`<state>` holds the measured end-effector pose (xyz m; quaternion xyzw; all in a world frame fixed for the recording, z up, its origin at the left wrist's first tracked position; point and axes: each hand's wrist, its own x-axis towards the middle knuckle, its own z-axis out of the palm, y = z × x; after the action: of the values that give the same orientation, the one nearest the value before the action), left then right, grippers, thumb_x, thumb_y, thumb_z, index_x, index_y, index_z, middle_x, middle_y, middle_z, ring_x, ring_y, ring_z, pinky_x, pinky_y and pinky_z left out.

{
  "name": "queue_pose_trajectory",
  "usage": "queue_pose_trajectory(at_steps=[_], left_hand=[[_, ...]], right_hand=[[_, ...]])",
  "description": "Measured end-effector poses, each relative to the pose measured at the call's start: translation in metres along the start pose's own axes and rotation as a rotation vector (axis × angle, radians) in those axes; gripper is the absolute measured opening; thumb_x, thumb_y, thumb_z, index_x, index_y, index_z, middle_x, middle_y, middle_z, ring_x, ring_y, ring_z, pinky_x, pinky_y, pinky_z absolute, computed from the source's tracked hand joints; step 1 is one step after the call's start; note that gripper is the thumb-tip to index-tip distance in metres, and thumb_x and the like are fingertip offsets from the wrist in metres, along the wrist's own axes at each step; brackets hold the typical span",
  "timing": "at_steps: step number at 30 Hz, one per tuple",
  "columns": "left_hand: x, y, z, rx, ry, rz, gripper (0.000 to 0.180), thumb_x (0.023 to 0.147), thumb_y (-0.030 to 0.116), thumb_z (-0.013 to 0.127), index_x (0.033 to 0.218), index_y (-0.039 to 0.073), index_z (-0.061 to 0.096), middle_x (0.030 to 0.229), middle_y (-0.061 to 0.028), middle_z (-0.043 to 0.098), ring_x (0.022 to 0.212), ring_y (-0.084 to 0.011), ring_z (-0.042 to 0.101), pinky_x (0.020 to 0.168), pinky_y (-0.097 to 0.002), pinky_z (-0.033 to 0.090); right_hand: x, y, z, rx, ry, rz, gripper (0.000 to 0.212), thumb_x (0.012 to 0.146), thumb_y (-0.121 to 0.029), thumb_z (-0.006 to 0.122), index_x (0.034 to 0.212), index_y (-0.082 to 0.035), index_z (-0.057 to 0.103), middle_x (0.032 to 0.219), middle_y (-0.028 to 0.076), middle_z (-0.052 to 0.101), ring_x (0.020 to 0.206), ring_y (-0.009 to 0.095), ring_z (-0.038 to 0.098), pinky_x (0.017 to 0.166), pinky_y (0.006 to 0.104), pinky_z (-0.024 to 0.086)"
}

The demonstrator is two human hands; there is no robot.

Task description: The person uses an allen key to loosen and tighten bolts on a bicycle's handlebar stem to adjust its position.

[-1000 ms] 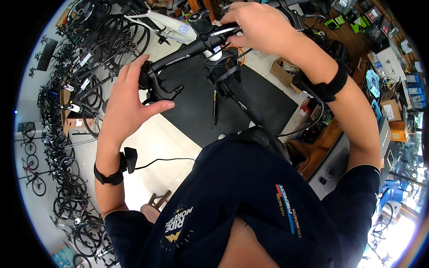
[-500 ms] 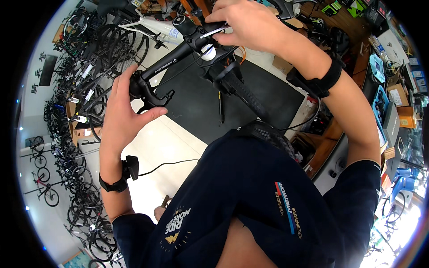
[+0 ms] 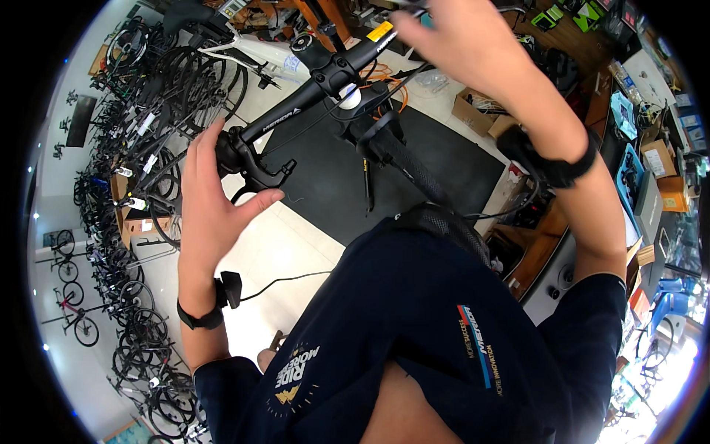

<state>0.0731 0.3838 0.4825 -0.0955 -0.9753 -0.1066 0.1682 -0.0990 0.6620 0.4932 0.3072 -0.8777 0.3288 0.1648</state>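
Observation:
A black bicycle handlebar (image 3: 285,111) runs from lower left to upper right, clamped in a black stem (image 3: 330,75). At its left end, beside the brake lever (image 3: 270,176), my left hand (image 3: 211,200) lies against the grip area, fingers straight and thumb spread away. My right hand (image 3: 462,37) is over the right part of the bar, past a yellow label (image 3: 380,31). Its fingertips are blurred and partly cut off by the top edge. A pale glint shows beside them, too unclear to name.
Below the bar, the bicycle's front tyre (image 3: 407,159) stands over a black mat (image 3: 318,192). Rows of bicycles (image 3: 137,318) line the left side, and a white bicycle frame (image 3: 255,52) is behind. At right are a cardboard box (image 3: 473,111) and a cluttered workbench (image 3: 647,192).
My right hand has moved away from the stem, up and right along the bar, with the thin silver tool it held no longer clearly visible. My left hand stays at the left end.

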Motion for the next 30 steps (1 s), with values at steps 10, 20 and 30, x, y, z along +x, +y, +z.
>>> queue_pose_trajectory(at_steps=[10,20,30], left_hand=[[-0.044,0.018,-0.024,-0.654,-0.038,0.443,0.049,0.072,0.02,0.083,0.114,0.004,0.065,0.116,-0.0186,0.062,0.097,-0.0322,0.064,0.08,-0.0414,0.052],[-0.045,0.036,-0.043,-1.377,0.162,0.74,0.041,0.08,0.012,0.073,0.114,0.031,0.059,0.103,-0.0162,0.068,0.07,-0.0243,0.067,0.052,-0.0291,0.049],[-0.061,-0.012,-0.026,-1.008,-0.566,0.468,0.046,0.077,0.02,0.08,0.118,0.006,0.066,0.11,-0.0106,0.067,0.09,-0.0233,0.067,0.076,-0.0358,0.05]], right_hand=[[-0.072,-0.02,0.003,0.307,-0.153,0.235,0.009,0.097,-0.009,0.053,0.095,0.0,0.054,0.066,0.013,0.062,0.062,0.026,0.065,0.059,0.0349,0.05],[-0.065,-0.049,0.039,-0.213,0.036,0.005,0.009,0.088,-0.01,0.063,0.089,-0.005,0.056,0.064,0.013,0.06,0.058,0.034,0.061,0.051,0.0423,0.048],[-0.069,-0.051,0.056,-0.428,0.145,-0.082,0.017,0.083,-0.008,0.066,0.077,-0.007,0.05,0.058,0.007,0.053,0.052,0.026,0.058,0.047,0.037,0.046]])
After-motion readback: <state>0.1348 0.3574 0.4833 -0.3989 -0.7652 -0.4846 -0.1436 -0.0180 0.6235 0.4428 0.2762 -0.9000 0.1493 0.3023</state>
